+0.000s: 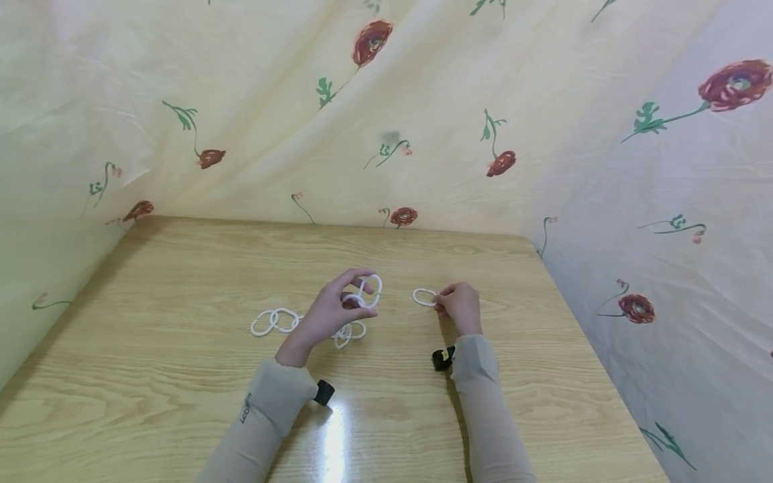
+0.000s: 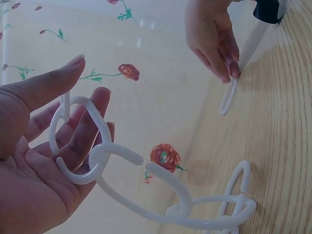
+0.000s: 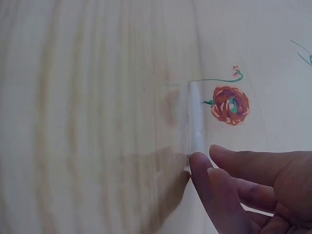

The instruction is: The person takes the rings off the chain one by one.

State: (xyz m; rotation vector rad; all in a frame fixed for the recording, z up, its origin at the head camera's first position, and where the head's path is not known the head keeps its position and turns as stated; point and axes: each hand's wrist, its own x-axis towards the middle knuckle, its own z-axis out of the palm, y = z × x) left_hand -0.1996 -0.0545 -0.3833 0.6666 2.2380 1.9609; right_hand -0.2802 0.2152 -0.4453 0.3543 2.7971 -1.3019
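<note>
My left hand (image 1: 326, 310) is raised above the table and holds a white plastic chain link (image 2: 101, 123) between thumb and curled fingers. Another link, seen edge-on, crosses it near the thumb. From the held link a chain of open-gapped white links (image 2: 181, 194) runs down to the table in the left wrist view. To the right, my right hand (image 1: 462, 306) pinches the near end of a single white link (image 1: 414, 296) low over the tabletop. That link appears edge-on in the right wrist view, its lower end at the fingertips. Whether it touches the table, I cannot tell.
More joined white links (image 1: 262, 334) lie on the wooden table (image 1: 181, 396) left of my left forearm, and the forearm hides part of the chain. A flowered cloth (image 1: 272, 134) hangs along the table's back and sides. Black wrist cameras sit at both cuffs.
</note>
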